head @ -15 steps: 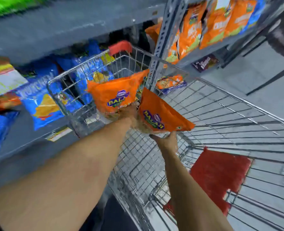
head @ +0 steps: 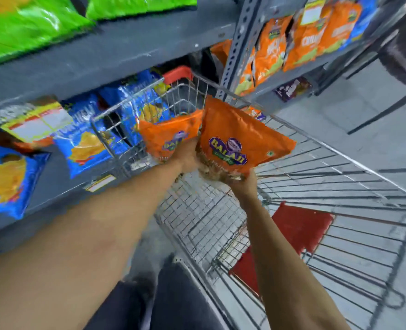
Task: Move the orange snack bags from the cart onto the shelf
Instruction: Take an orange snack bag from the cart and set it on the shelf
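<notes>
I see green bags [head: 30, 25] lying at the upper left of the frame. Below them, at the left, blue chip bags [head: 85, 139] lean beside a yellow and white packet [head: 34, 122]. A dark purple packet [head: 292, 88] sits low at the upper right. The grey floor [head: 340, 129] fills the right side, crossed by black bars [head: 385, 110].
</notes>
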The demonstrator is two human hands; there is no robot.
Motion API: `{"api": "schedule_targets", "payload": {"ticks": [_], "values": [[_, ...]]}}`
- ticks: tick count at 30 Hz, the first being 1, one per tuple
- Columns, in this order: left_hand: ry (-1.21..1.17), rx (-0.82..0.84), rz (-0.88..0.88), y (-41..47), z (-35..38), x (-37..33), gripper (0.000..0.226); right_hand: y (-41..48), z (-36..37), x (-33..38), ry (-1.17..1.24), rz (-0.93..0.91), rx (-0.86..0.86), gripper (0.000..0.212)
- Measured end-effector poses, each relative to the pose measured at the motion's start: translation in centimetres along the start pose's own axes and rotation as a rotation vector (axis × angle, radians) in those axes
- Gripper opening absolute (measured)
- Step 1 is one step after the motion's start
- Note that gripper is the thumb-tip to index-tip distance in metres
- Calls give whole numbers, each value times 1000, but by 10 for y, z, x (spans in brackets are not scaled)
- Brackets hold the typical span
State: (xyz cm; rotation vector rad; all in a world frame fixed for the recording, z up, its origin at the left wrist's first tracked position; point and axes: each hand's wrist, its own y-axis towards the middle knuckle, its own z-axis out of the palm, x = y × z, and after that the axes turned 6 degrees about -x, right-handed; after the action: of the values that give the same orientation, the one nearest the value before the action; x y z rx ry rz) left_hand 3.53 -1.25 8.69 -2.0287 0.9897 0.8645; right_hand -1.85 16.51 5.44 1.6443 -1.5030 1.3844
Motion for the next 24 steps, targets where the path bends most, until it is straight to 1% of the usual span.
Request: {"api": "schedule_targets", "payload": {"ticks": [2, 4, 7, 9, 12, 15, 16, 18, 19, 21, 24], "values": [[-129, -26, 43, -25, -30, -19, 88, -17, -12, 38, 75, -26, 83, 62], [-210, -97, 50, -53, -66, -36, 82, -32, -21, 81, 158, -125, 160, 67], [-351, -222, 121, -99, -123, -61, 67, -60, -22, 155, 254, -272, 250, 54], [-419, -369, 213, -131, -165, -82, 62, -81, -14, 206, 308, -394, 271, 46], [-415, -650, 337, -173, -232, -120, 58, -107, 7, 287, 398, -571, 270, 39], [-320, -906, 508, -212, -301, -161, 48, -137, 31, 375, 521, -760, 269, 31], [-322, -983, 563, -224, -324, -172, 49, -149, 38, 405, 557, -824, 280, 28], [-314, -1144, 640, -246, -368, -193, 53, -169, 53, 459, 658, -897, 321, 23], [-312, -1207, 664, -256, -389, -202, 52, -178, 61, 484, 692, -932, 340, 20], [-313, -1297, 701, -273, -430, -216, 43, -197, 79, 532, 697, -1007, 356, 20], [-315, -1406, 702, -287, -485, -222, 45, -222, 111, 588, 695, -1090, 367, 33]]}}
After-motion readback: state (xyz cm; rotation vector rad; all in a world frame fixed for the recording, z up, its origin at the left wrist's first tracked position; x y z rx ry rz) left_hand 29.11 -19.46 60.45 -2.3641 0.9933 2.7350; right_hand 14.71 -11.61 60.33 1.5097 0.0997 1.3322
